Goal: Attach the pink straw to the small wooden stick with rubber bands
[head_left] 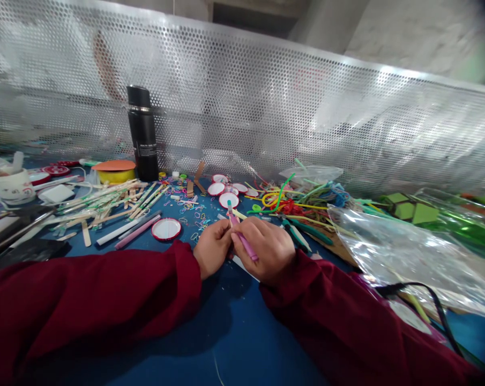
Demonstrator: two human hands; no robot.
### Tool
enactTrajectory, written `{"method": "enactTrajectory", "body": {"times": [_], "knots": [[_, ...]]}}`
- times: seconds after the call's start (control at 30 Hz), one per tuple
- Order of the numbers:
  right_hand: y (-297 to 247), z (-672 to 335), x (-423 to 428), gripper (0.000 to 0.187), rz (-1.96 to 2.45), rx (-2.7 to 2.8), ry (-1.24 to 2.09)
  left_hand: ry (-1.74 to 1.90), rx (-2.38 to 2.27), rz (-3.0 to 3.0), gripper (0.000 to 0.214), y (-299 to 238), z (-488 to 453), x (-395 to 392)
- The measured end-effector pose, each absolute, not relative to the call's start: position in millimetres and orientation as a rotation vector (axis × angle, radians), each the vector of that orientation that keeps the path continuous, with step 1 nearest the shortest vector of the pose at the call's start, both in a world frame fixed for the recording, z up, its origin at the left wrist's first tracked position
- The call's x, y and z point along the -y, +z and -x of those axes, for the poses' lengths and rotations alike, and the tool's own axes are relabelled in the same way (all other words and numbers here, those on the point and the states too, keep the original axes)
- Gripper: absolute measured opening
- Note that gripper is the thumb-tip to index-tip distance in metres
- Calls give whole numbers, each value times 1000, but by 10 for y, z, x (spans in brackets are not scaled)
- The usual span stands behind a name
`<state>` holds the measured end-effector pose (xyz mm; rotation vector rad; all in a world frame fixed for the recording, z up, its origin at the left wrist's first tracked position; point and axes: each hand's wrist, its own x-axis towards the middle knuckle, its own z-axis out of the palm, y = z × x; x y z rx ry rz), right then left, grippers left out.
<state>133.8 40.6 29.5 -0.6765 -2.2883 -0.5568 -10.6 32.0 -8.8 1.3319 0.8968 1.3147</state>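
My right hand [266, 246] is closed around a slim pink pen-like tool [248, 247], which slants up and away from me. A teal tip shows at its far end; its exact kind is unclear. Against it, my left hand [213, 247] is closed with the fingertips pinched together, and whatever they hold is hidden. A narrow white strip [245, 268] shows beneath the hands. Just beyond them lies a round white lid with a red rim [229, 200]. Another red-rimmed lid [166, 229] is left of my left hand.
Wooden sticks [101, 206], white and pink tubes [137, 231] and a black bottle [142, 134] are on the left. Coloured cords [290, 201], dark green-handled pliers [306, 230] and a clear plastic bag [403, 252] lie right. A perforated metal panel [242, 96] stands behind.
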Motion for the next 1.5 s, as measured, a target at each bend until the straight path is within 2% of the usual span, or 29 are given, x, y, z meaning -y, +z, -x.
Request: {"method": "enactTrajectory", "body": {"times": [1.5], "knots": [[277, -1331, -384, 15, 643, 2286, -568, 1323, -855, -1308, 29, -97, 96, -327]]}}
